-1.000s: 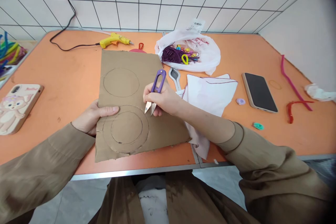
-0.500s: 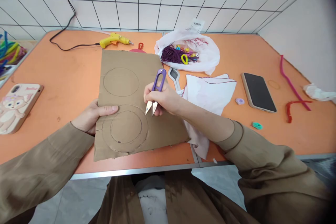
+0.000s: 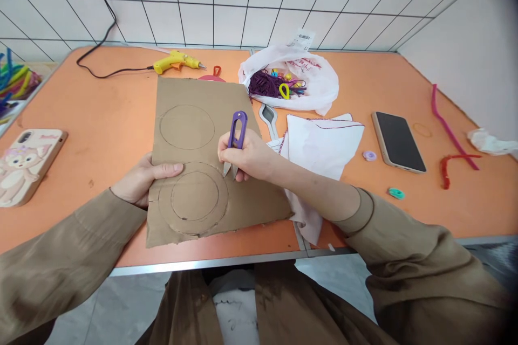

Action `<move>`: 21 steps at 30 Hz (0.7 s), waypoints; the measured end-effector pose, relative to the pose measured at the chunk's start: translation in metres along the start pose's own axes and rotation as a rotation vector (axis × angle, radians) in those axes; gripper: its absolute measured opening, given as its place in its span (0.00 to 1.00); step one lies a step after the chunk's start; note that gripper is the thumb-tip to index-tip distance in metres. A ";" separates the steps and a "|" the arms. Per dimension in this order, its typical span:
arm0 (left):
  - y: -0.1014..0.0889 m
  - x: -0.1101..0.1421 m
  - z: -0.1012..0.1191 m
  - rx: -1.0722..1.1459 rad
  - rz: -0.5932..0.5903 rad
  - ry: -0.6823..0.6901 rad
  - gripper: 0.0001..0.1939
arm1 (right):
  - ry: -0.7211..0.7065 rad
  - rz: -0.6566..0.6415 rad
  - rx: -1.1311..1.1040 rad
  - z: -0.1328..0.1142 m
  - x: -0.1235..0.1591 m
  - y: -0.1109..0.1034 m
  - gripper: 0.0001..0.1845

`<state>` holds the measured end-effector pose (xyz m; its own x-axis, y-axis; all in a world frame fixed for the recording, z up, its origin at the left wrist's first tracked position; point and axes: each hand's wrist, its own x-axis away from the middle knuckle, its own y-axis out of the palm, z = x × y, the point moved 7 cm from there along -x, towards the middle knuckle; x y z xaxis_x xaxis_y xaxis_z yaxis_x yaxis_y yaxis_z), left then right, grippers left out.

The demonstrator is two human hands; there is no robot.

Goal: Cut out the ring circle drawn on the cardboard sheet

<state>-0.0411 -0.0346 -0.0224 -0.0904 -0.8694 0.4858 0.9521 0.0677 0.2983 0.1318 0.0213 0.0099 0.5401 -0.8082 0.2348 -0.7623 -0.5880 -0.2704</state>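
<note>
A brown cardboard sheet [image 3: 243,215] is tilted up over the near edge of the table, with one drawn circle above and two nested circles below. My left hand [image 3: 141,178] grips its left edge, the thumb lying on the front and the fingers hidden behind. In my right hand [image 3: 251,156] is a pair of purple thread snips [image 3: 238,129], blades pointing down. The blade tips are at the upper right of the larger lower circle; whether they pierce the cardboard I cannot tell. Dark cut marks show along that circle's lower right.
A yellow glue gun [image 3: 176,62], a white plastic bag [image 3: 319,83] of purple cord and trinkets, and a white cloth [image 3: 324,143] lie beyond the cardboard. Rightward are a phone [image 3: 399,141] and pipe cleaners [image 3: 453,126]; a cartoon-cased phone [image 3: 30,164] lies left.
The snips have tilted and shifted slightly left, and their blades now sit lower in my right fingers against the cardboard. My left hand keeps its hold.
</note>
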 end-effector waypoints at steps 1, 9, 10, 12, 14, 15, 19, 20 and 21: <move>0.000 0.000 0.000 -0.001 0.004 -0.005 0.22 | -0.003 0.002 0.003 0.000 0.000 0.000 0.02; 0.001 0.000 0.002 -0.001 0.000 0.013 0.21 | 0.016 -0.028 -0.193 0.004 -0.003 -0.002 0.02; 0.001 0.000 0.002 0.002 0.002 0.014 0.21 | 0.015 -0.033 -0.204 0.004 -0.004 -0.003 0.02; 0.001 0.000 0.002 0.005 0.005 0.015 0.21 | 0.006 -0.048 -0.189 0.004 -0.004 -0.002 0.03; 0.002 0.000 0.002 0.006 0.002 0.014 0.21 | 0.002 -0.056 -0.165 0.004 -0.004 -0.002 0.03; 0.002 0.000 0.002 0.007 -0.003 0.013 0.21 | 0.003 -0.056 -0.160 0.004 -0.004 -0.002 0.03; 0.002 -0.001 0.002 -0.002 -0.006 0.019 0.21 | 0.002 -0.058 -0.129 0.003 -0.003 -0.001 0.03; 0.001 -0.001 0.002 -0.007 -0.002 0.020 0.21 | 0.000 -0.055 -0.114 0.002 -0.003 -0.001 0.03; 0.001 -0.001 0.001 -0.010 -0.001 0.020 0.21 | 0.001 -0.052 -0.094 0.002 -0.002 -0.001 0.03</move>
<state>-0.0407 -0.0334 -0.0215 -0.0853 -0.8791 0.4690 0.9549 0.0622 0.2902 0.1318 0.0236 0.0080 0.5793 -0.7766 0.2476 -0.7634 -0.6234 -0.1694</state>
